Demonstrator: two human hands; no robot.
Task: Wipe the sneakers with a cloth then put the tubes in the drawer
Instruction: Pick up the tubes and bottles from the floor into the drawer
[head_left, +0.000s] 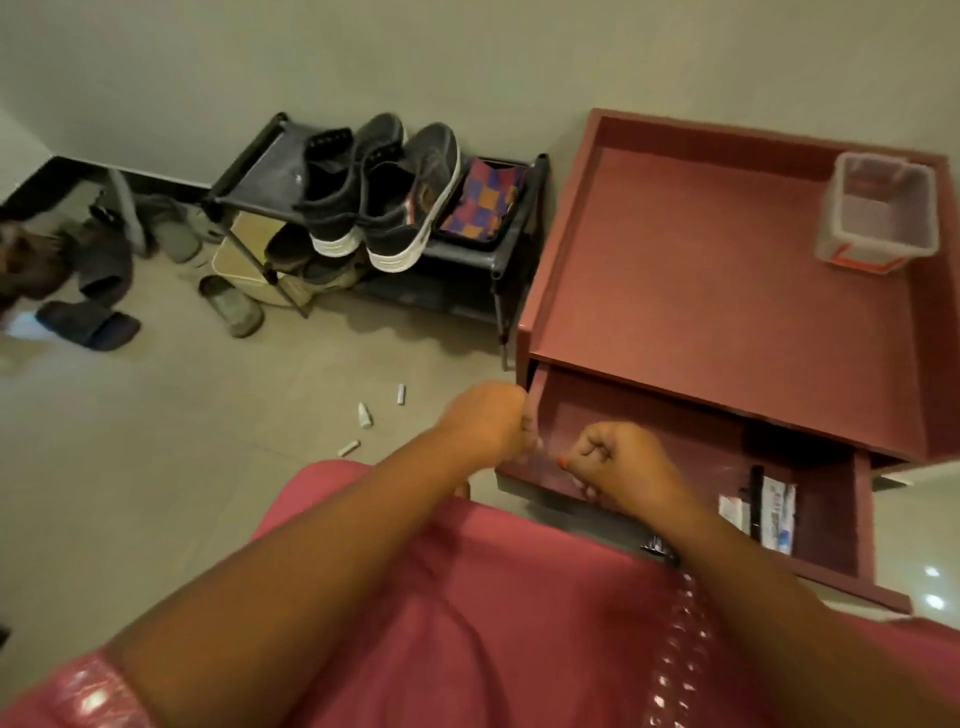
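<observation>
Two dark sneakers with white soles (387, 202) stand on the top shelf of a black shoe rack (244, 189), and a checkered cloth (482, 200) lies beside them. Three small white tubes (364, 414) lie on the floor tiles in front of the rack. The red cabinet's drawer (826, 525) is pulled open. My left hand (488, 421) and my right hand (618, 462) are both closed at the drawer's front left corner. A thin clear plastic film (543, 449) seems pinched between them. Both hands are apart from the tubes.
The cabinet top (701, 291) carries a clear plastic box (878, 213) at its back right. Paper packets and a black comb-like item (769, 512) lie in the drawer's right part. Slippers and sandals (93, 322) are scattered on the floor at the left.
</observation>
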